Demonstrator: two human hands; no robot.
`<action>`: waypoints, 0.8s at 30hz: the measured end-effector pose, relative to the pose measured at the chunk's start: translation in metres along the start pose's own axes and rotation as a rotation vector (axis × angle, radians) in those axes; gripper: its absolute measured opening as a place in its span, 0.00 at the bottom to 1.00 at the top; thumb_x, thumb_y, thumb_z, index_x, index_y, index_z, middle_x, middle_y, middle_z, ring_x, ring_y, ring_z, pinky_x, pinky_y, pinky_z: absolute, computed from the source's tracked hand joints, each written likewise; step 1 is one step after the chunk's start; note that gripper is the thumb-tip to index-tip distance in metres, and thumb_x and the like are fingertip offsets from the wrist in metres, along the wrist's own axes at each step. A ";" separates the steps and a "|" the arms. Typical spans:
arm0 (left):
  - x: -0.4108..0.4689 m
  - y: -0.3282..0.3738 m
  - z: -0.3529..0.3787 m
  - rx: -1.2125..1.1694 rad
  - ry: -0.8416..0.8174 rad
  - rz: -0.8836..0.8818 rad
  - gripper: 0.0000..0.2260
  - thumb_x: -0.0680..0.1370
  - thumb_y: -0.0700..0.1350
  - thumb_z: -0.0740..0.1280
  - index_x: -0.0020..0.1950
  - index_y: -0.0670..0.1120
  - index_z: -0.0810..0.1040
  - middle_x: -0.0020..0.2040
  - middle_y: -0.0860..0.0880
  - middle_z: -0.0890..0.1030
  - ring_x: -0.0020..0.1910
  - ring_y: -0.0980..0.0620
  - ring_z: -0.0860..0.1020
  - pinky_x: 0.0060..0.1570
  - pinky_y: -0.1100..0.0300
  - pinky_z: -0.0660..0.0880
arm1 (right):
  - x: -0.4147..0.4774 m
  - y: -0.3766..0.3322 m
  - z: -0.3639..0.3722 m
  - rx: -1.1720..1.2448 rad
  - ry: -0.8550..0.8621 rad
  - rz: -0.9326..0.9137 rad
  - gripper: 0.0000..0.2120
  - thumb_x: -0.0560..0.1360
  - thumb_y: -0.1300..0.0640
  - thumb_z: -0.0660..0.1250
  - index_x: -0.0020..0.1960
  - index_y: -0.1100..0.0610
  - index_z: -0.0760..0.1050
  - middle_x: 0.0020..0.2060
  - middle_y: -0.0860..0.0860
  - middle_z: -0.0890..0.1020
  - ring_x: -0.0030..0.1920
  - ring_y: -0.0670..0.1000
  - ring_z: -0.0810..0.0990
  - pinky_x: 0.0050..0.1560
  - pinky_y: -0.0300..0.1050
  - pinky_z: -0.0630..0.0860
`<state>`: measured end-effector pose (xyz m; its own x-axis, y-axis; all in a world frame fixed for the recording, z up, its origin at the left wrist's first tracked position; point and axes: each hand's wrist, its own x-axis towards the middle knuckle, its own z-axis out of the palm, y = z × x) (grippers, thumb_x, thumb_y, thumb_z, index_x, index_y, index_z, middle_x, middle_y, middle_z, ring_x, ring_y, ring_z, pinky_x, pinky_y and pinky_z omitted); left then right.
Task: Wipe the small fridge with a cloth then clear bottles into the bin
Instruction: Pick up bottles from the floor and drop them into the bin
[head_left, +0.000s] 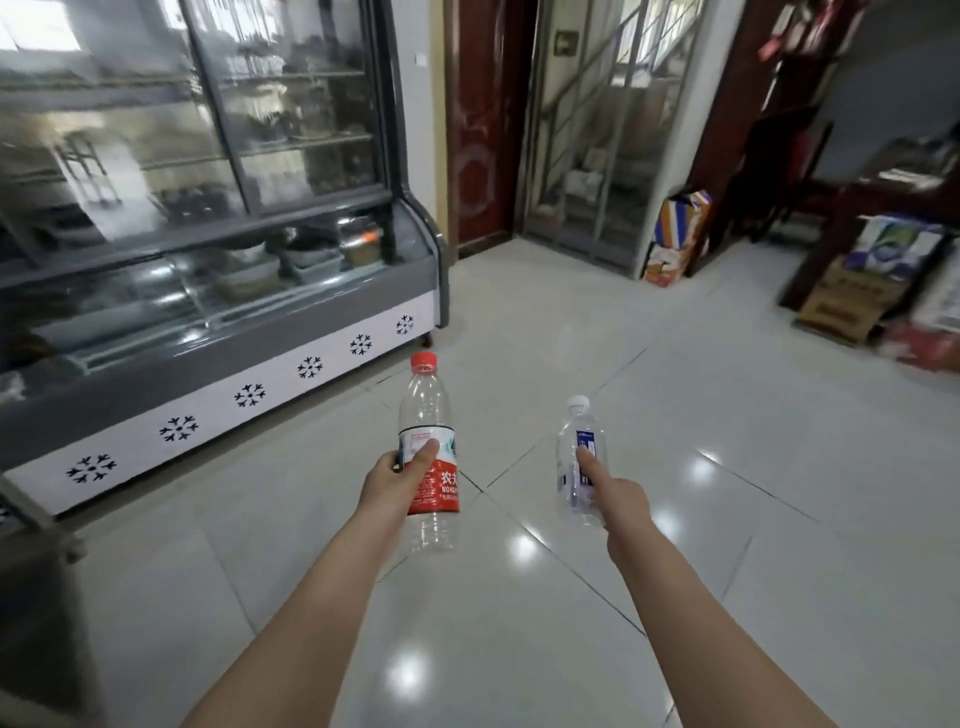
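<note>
Both arms out ahead of me, over pale glossy floor tiles (545, 649).

My left hand (397, 480) grips the larger bottle (428, 452) around its red and white label, thumb laid up the front, fingers wrapped behind. Clear plastic, red cap, upright, looks empty.

My right hand (615, 499) grips the smaller bottle (579, 462) low on its body, thumb pressed against the blue label. White cap, clear plastic, tilted slightly toward the left. The two bottles are apart, not touching.

To my left stands a glass-fronted display fridge (208, 249): grey frame, sliding glass doors above, curved glass below, white base panel with black snowflake marks. Trays and dishes inside, blurred.

Ahead, a dark red door (483, 124) and beside it a metal-framed glass door (597, 135). Cardboard boxes (852, 296) stacked on the floor at right, near dark wooden furniture (779, 156).
</note>
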<state>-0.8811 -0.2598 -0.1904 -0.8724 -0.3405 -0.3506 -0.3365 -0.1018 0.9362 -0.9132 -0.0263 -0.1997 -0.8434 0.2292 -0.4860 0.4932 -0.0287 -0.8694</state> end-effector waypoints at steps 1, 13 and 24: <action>0.008 0.007 0.021 0.002 -0.021 0.006 0.18 0.73 0.54 0.69 0.57 0.45 0.73 0.48 0.44 0.81 0.43 0.47 0.81 0.44 0.54 0.77 | 0.013 -0.009 -0.013 -0.001 0.018 -0.002 0.21 0.70 0.43 0.71 0.36 0.62 0.72 0.37 0.55 0.74 0.35 0.54 0.72 0.35 0.42 0.66; 0.105 0.071 0.204 0.043 -0.147 0.050 0.17 0.74 0.55 0.68 0.56 0.45 0.73 0.49 0.44 0.81 0.44 0.46 0.81 0.43 0.54 0.77 | 0.157 -0.105 -0.106 0.024 0.105 -0.089 0.22 0.70 0.42 0.71 0.35 0.62 0.75 0.36 0.56 0.77 0.35 0.53 0.73 0.35 0.42 0.67; 0.300 0.151 0.315 0.055 -0.254 0.065 0.18 0.73 0.56 0.68 0.55 0.45 0.74 0.48 0.45 0.81 0.43 0.48 0.80 0.39 0.58 0.76 | 0.336 -0.210 -0.091 0.097 0.206 -0.089 0.19 0.72 0.43 0.69 0.37 0.60 0.75 0.35 0.53 0.77 0.36 0.50 0.74 0.35 0.39 0.66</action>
<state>-1.3054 -0.0829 -0.1620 -0.9514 -0.0981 -0.2919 -0.2900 -0.0338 0.9564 -1.2810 0.1454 -0.1722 -0.8166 0.4280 -0.3872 0.3873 -0.0909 -0.9175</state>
